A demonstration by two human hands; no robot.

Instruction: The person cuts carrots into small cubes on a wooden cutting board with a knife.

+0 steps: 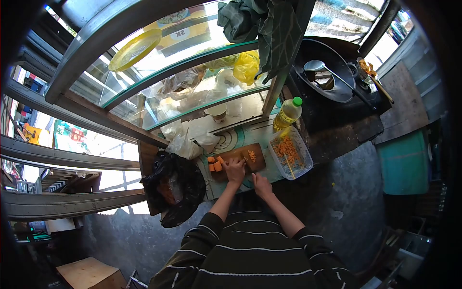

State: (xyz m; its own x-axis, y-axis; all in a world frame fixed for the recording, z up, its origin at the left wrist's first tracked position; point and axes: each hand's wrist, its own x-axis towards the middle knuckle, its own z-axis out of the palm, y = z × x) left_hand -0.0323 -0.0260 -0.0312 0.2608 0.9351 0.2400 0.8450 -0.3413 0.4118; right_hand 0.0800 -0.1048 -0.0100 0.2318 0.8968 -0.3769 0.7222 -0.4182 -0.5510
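A wooden cutting board lies on the counter in front of me. Orange chunks that look like carrot sit at its left end, and a small heap of diced carrot is near its far right. My left hand is over the middle of the board, fingers bent down and pressed on a piece mostly hidden beneath them. By the board's near edge, my right hand is closed around the handle of a knife, whose dark blade points toward the left fingertips and is hard to make out.
Right of the board stands a plastic container of diced carrot with a yellow-handled utensil. Behind it is an oil bottle. A wok with a ladle sits on the stove. A black plastic bag is at left, below a glass case.
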